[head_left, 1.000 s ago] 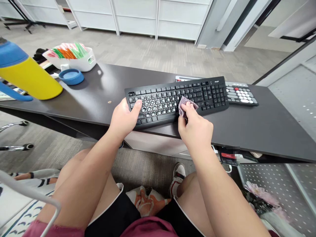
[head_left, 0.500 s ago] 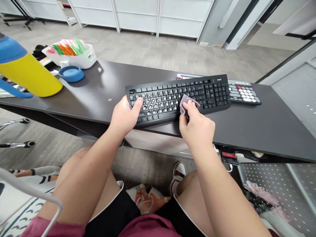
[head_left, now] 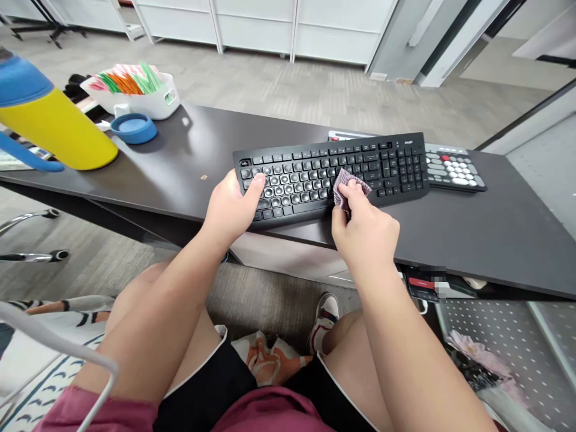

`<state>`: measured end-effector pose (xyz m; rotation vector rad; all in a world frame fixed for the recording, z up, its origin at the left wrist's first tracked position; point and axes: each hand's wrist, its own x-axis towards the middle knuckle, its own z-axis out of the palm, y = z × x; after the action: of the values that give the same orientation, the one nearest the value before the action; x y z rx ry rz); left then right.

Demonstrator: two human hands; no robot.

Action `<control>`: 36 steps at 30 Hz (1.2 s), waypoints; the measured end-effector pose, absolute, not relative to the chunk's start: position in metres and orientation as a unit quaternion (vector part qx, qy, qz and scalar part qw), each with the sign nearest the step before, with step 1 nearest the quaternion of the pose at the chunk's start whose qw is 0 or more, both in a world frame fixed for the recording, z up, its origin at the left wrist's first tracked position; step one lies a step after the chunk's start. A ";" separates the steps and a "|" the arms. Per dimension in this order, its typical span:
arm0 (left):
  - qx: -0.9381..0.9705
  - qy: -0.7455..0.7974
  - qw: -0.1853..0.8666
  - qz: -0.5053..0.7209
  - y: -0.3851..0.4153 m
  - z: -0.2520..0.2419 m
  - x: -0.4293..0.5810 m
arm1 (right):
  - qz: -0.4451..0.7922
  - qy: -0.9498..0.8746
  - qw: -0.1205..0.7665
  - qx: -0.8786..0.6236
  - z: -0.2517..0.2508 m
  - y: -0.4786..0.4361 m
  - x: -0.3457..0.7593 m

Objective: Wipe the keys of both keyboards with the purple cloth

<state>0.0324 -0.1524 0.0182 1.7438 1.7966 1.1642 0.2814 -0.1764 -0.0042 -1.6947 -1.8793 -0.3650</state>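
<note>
A black keyboard [head_left: 310, 180] lies slanted over the dark desk, its right end overlapping a second, grey-and-white keyboard [head_left: 454, 171]. My left hand [head_left: 234, 204] grips its left end, thumb on top by the leftmost keys and the fingers hidden beneath. Bunched in the fingertips of my right hand [head_left: 366, 225] is a striped purple-grey cloth [head_left: 345, 183]. That cloth rests against the keys right of the middle of the black keyboard.
On the left of the desk [head_left: 468, 234] stand a yellow and blue tumbler [head_left: 58, 126], a blue lid [head_left: 134, 128] and a white basket [head_left: 155, 103] of colourful wrapped sticks. An open drawer [head_left: 454, 287] juts below the desk's right front edge.
The whole view has shifted slightly, so the desk items sit a little further right. Both hands keep their holds, and the cloth stays at about the same keys.
</note>
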 end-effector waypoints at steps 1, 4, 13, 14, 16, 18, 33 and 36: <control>0.620 0.639 0.189 0.414 -0.152 0.018 0.032 | -0.136 -0.704 0.288 -0.635 -0.004 -0.176 0.281; 0.621 0.636 0.191 0.416 -0.153 0.019 0.033 | -0.135 -0.703 0.286 -0.637 -0.003 -0.177 0.281; 0.625 0.638 0.188 0.409 -0.153 0.019 0.033 | -0.141 -0.701 0.294 -0.634 -0.005 -0.177 0.282; 0.625 0.638 0.187 0.409 -0.153 0.019 0.033 | -0.142 -0.701 0.295 -0.633 -0.005 -0.177 0.282; 0.625 0.638 0.185 0.410 -0.153 0.019 0.033 | -0.143 -0.702 0.297 -0.631 -0.004 -0.177 0.282; 0.624 0.638 0.186 0.411 -0.153 0.019 0.033 | -0.143 -0.703 0.296 -0.631 -0.003 -0.177 0.281; 0.618 0.639 0.193 0.416 -0.154 0.020 0.033 | -0.115 -0.751 0.344 -0.551 -0.007 -0.190 0.255; 0.619 0.639 0.191 0.415 -0.153 0.019 0.033 | -0.115 -0.772 0.354 -0.515 -0.008 -0.195 0.246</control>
<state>0.0330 -0.1533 0.0195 1.7402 1.7940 1.1663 0.2457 -0.1952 -0.0082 -1.3302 -1.9958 -0.2973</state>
